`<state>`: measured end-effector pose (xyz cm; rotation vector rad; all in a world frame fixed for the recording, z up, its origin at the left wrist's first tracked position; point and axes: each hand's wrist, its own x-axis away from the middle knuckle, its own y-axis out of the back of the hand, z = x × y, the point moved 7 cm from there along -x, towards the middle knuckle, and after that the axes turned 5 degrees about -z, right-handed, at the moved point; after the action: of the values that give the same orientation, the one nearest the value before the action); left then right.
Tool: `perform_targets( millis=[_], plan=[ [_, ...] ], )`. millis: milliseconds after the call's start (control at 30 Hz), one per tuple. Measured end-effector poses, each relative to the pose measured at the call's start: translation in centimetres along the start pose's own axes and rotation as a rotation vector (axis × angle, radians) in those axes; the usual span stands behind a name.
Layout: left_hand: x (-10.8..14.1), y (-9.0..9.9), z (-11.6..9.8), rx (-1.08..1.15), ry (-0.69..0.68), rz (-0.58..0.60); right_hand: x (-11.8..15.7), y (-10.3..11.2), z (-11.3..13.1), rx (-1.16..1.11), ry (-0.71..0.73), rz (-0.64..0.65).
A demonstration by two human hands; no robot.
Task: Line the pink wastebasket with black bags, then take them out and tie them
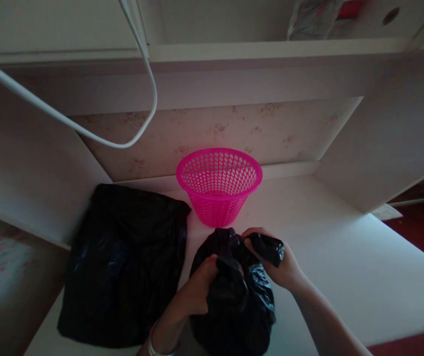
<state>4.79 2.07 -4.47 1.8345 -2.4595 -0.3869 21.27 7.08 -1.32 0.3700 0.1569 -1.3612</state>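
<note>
A full-looking black plastic bag point(234, 326) stands on the white surface near the bottom centre. My left hand point(200, 287) is closed on gathered plastic at the bag's top, on its left side. Opposite it, my right hand point(276, 262) grips another bunched part of the bag, its fingers wrapped round the plastic. Just behind the bag stands a bright pink mesh basket point(219, 207), upright, with no liner visible in it. To the left, a second black plastic bag point(126, 267) lies spread on the surface.
The white surface point(326, 247) sits between side panels, with a flowered wall point(212, 128) behind. A white cable point(85, 133) hangs in a loop at the upper left. Above is an open shelf point(234, 52) with a clear package point(311, 20) at the right.
</note>
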Motion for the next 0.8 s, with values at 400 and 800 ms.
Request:
perform_targets(
  millis=[400,800],
  plan=[
    [-0.4,-0.6,1.3,0.095,0.025,-0.122,4.3,-1.3,4.2,-0.063,0.004,0.252],
    [1.1,-0.6,2.1,0.076,0.197,0.014,3.7,-2.6,2.7,0.309,0.101,0.353]
  ],
)
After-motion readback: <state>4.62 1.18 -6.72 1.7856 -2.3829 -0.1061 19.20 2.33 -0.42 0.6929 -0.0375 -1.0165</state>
